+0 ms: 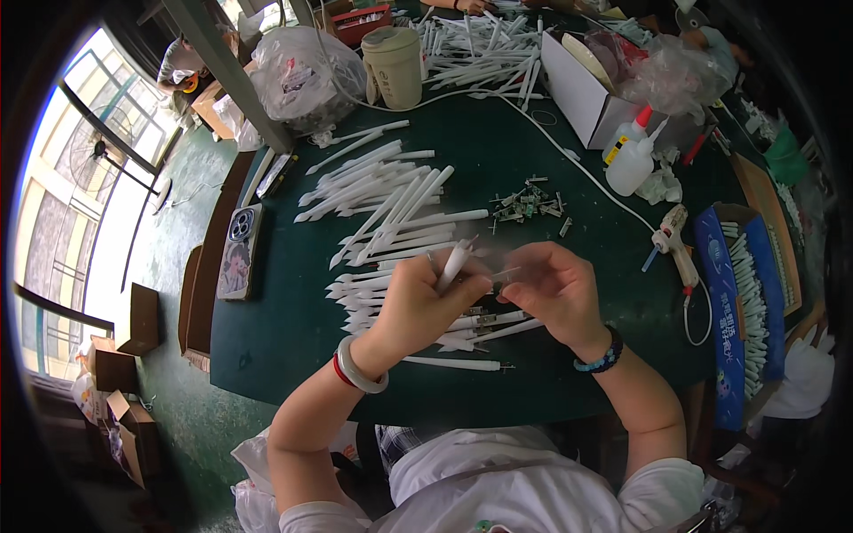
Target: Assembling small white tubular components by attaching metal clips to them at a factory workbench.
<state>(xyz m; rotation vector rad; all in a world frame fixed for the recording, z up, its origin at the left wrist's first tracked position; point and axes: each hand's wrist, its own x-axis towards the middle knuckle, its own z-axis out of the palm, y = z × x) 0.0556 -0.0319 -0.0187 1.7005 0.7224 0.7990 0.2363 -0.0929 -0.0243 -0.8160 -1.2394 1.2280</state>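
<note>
My left hand [425, 298] is closed around a white candle-shaped plastic tube [455, 265], its open end tilted up and thin wires seeming to stick out. Close beside it, my right hand [553, 289] pinches something small and thin, blurred by motion; I cannot make out what it is. Under and left of my hands lie many white tubes with pointed flame-like tips [382, 235], roughly in rows. One single tube [453, 363] lies nearest me, with a small metal part at its right end. Beyond my right hand is a pile of small circuit boards [531, 202] with metal pieces.
A hot glue gun [677, 249] with its cord and a blue box of white tubes [730, 329] are at the right. White squeeze bottles [633, 164] stand by a white carton [577, 93]. A phone [240, 253] lies left; a beige cup [393, 69] stands far. Other people sit around.
</note>
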